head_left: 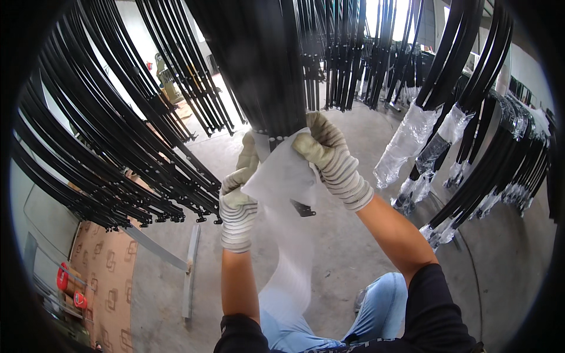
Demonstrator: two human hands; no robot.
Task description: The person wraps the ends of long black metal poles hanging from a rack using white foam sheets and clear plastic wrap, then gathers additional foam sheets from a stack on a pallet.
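A thick bundle of long black rods hangs in front of me. A thin, whitish wrapping sheet crosses over its lower part, and the sheet's tail trails down toward my lap. Both my hands wear white knitted gloves with grey stripes. My right hand closes on the sheet at the bundle's right side, thumb in front and fingers behind. At the left side my left hand curls round the sheet's edge, its fingers partly hidden behind it. Below the sheet one dark rod end pokes out.
Rows of hanging black rods curve along the left, with more rods behind. On the right, several bundles have ends wrapped in clear plastic. A metal bar lies on the grey floor, beside a patterned brown mat.
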